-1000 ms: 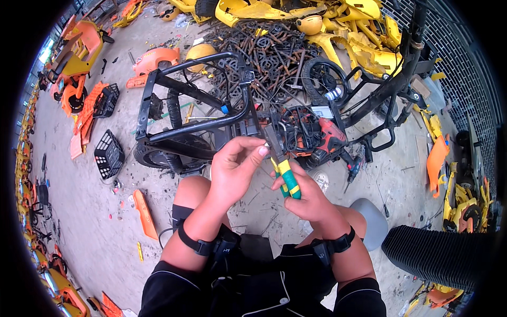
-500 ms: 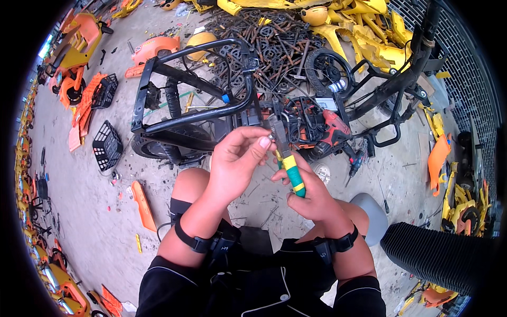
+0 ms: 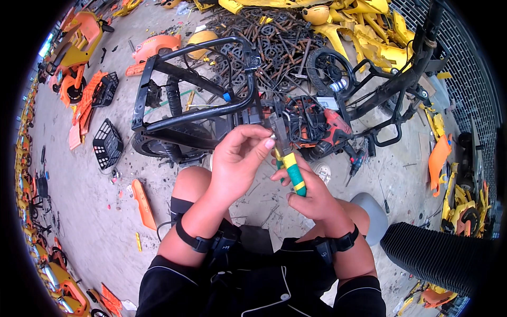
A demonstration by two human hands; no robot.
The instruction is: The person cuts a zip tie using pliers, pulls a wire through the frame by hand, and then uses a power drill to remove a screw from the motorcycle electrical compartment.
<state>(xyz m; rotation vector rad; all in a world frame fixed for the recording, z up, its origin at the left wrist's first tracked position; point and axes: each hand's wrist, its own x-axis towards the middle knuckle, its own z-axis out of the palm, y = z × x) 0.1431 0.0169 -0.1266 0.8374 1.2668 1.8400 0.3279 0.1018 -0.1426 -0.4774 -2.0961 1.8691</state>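
My right hand (image 3: 312,194) is closed around long-jawed pliers (image 3: 297,177) with green and yellow handles, their metal jaws pointing up and slightly left. Beside the jaws, my left hand (image 3: 232,164) pinches a small shiny metal piece (image 3: 272,137) between thumb and forefinger. Its kind is too small to make out, and I cannot tell whether the jaws grip it. Both hands are held in front of a stripped black vehicle frame (image 3: 196,114), over its exposed wiring (image 3: 301,119).
A red power drill (image 3: 338,127) lies against the frame, with another drill (image 3: 359,158) on its right. Beyond are a heap of rusty cranks and sprockets (image 3: 274,45) and yellow panels (image 3: 369,45). A black basket (image 3: 108,143) and an orange panel (image 3: 141,203) lie left.
Both hands stay almost in place. The left fingertips and the small metal piece have shifted very slightly beside the pliers' jaws.
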